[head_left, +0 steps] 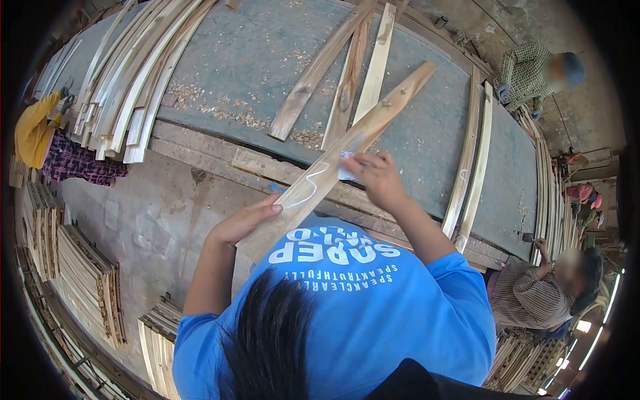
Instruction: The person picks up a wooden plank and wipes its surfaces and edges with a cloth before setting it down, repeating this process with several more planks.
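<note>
Well, the broad grey-green desk [257, 60] fills the upper middle, strewn with wood shavings [207, 100] and bearing a row of long strips [127, 73] at its left. Three loose boards [323, 70] lie near its middle and two narrow planks [467, 150] run across it further right. Stacked timber [87, 273] stands on the concrete floor [180, 193] at lower left. A person in yellow [37, 133] is at the far left; one in a checked shirt [527, 70] and another in a striped top [530, 300] are on the right.

The wooden board [327, 175], marked with a wavy white line [316, 189], slants from the wearer's blue shirt [413, 313] out over the desk's edge. The left hand [243, 221] grips it near its close end, thumb on the upper face, the other fingers mostly hidden. The right hand's [380, 180] fingers are closed on a pale blue piece [345, 167], held against the board's face beyond the line
</note>
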The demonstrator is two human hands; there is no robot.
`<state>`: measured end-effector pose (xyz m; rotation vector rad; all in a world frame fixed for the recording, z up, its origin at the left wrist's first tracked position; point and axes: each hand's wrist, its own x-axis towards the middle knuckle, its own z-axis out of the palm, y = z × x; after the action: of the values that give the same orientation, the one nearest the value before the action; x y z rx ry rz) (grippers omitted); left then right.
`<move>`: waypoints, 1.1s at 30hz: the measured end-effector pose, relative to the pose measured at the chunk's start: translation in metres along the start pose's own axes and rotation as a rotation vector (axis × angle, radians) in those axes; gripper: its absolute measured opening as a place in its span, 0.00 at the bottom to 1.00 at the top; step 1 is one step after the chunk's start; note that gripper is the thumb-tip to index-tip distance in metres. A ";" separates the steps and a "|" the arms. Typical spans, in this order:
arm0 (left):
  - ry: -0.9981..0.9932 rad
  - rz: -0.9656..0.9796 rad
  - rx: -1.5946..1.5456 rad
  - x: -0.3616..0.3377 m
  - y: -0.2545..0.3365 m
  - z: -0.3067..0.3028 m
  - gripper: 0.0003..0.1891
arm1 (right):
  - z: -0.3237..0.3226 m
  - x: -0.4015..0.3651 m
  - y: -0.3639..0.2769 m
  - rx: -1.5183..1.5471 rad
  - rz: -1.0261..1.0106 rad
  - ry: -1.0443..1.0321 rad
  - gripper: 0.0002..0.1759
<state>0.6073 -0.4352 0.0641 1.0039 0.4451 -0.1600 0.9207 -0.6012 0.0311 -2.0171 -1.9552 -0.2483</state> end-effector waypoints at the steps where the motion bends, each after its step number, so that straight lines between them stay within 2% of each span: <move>1: 0.007 -0.002 0.018 -0.001 0.000 0.001 0.42 | 0.002 -0.003 0.006 -0.007 0.022 -0.026 0.27; 2: 0.014 -0.003 0.034 -0.001 0.000 0.002 0.41 | 0.005 0.001 0.023 0.029 0.115 0.091 0.26; 5: -0.001 -0.093 0.219 -0.002 0.007 0.006 0.41 | 0.016 0.012 0.027 0.133 0.186 0.113 0.23; 6: 0.003 -0.083 0.218 0.001 0.006 0.005 0.41 | 0.017 0.010 0.002 0.074 0.045 0.117 0.21; 7: 0.024 -0.103 0.274 0.002 0.004 0.004 0.42 | 0.014 0.010 -0.009 0.074 0.042 0.119 0.21; 9: 0.041 -0.131 0.337 -0.001 0.002 0.004 0.43 | 0.011 0.008 -0.019 0.088 -0.236 0.028 0.31; 11: 0.320 -0.058 1.010 -0.008 0.005 0.008 0.45 | 0.041 0.006 0.048 0.117 0.170 0.075 0.35; 12: 0.317 -0.054 1.012 -0.011 0.009 0.013 0.45 | 0.050 -0.005 0.078 0.045 0.356 0.149 0.35; 13: 0.414 -0.176 1.169 -0.014 0.016 0.018 0.47 | 0.045 -0.003 0.090 -0.030 0.536 0.225 0.35; 14: 0.519 -0.295 1.321 -0.013 0.022 0.020 0.49 | 0.046 0.000 0.095 -0.040 0.525 0.234 0.35; 17: 0.488 -0.251 1.375 -0.020 0.015 0.012 0.51 | 0.052 0.008 0.073 -0.008 0.466 0.262 0.33; 19: 0.445 -0.224 1.321 -0.024 0.009 0.009 0.51 | 0.051 0.016 0.054 0.002 0.185 0.106 0.32; 20: 0.402 -0.203 1.265 -0.027 0.005 0.008 0.51 | 0.059 0.017 0.065 0.003 0.178 0.102 0.32; 22: 0.399 -0.215 1.239 -0.039 0.000 0.001 0.51 | 0.075 0.021 0.090 0.009 0.436 0.205 0.32; 25: 0.395 -0.243 1.154 -0.065 -0.002 -0.005 0.50 | 0.080 0.023 0.097 0.009 0.359 0.130 0.30; 26: 0.387 -0.256 1.096 -0.072 -0.003 -0.006 0.50 | 0.071 0.027 0.081 0.015 0.348 0.125 0.30; 28: 0.397 -0.267 1.065 -0.080 -0.008 -0.008 0.50 | 0.057 0.027 0.047 0.021 0.091 0.019 0.28; 29: 0.396 -0.274 1.042 -0.083 -0.010 -0.008 0.50 | 0.063 0.029 0.054 0.028 0.088 0.012 0.28; 31: 0.436 -0.351 1.081 -0.079 -0.009 0.000 0.50 | 0.069 0.035 0.074 0.084 0.330 0.089 0.34; 33: 0.483 -0.418 1.120 -0.076 -0.009 0.008 0.50 | 0.072 0.030 0.063 0.059 0.271 0.071 0.35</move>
<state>0.5384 -0.4518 0.0934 2.0556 1.0616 -0.5893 0.9778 -0.5486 -0.0325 -2.1726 -1.6053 -0.1917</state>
